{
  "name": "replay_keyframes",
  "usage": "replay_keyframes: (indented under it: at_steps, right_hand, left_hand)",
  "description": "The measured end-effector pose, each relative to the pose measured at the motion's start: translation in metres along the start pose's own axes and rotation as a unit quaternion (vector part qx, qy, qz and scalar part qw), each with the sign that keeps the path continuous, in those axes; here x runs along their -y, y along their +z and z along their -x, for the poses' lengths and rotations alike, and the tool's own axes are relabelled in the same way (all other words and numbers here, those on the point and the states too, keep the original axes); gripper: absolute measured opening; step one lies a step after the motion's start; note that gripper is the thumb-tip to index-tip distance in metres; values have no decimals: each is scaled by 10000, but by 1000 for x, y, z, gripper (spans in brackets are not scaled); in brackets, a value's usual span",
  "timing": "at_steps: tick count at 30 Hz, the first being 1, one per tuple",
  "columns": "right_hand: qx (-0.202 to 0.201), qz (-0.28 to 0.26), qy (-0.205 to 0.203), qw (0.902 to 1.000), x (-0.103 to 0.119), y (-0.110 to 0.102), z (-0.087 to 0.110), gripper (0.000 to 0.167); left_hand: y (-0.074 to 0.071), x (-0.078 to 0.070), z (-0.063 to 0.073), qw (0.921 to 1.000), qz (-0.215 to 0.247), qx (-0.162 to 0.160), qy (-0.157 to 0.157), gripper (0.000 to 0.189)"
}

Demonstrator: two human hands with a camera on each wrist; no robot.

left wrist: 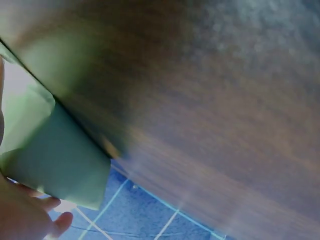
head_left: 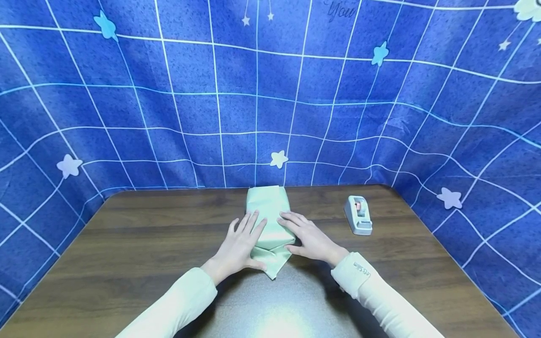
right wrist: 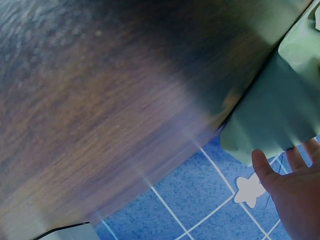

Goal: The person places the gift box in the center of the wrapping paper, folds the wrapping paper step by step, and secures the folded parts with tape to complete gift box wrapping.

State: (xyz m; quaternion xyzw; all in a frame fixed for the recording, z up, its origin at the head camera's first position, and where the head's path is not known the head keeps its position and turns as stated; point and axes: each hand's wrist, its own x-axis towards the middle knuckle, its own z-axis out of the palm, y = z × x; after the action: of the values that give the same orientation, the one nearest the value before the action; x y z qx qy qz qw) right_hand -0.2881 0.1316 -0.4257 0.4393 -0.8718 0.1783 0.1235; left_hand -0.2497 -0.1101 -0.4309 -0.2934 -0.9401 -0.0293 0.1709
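A box wrapped in pale green paper lies on the table, its long side pointing away from me. At its near end a pointed paper flap sticks out toward me. My left hand rests along the left edge with fingers spread over the top, thumb by the flap. On the other edge lies my right hand, its fingers extended onto the top and its thumb near the right base of the flap. Both wrist views show a smooth side of the wrapped box, with fingertips along its upper edge.
A white tape dispenser with a small roll stands to the right of the box. The dark wooden table ends at a blue curtain with a grid and stars, which hangs behind and along both sides.
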Motion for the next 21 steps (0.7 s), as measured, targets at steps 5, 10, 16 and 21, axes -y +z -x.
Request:
replay_keyframes:
  at_steps: [5, 10, 16, 21]
  right_hand:
    - [56, 21, 37, 10000, 0, 0, 0, 67]
    - [8, 7, 5, 10000, 0, 0, 1, 67]
    - [-49, 5, -69, 10000, 0, 0, 1, 68]
    - [56, 34, -41, 10000, 0, -1, 1, 72]
  left_hand:
    - [1, -3, -1, 9998, -140, -26, -113, 123]
    - [-1, -4, -2, 9999, -77, -45, -124, 119]
    - [-4, 3, -3, 9991, 374, -148, -115, 91]
    - [-2, 8, -3, 9985, 514, -173, -121, 88]
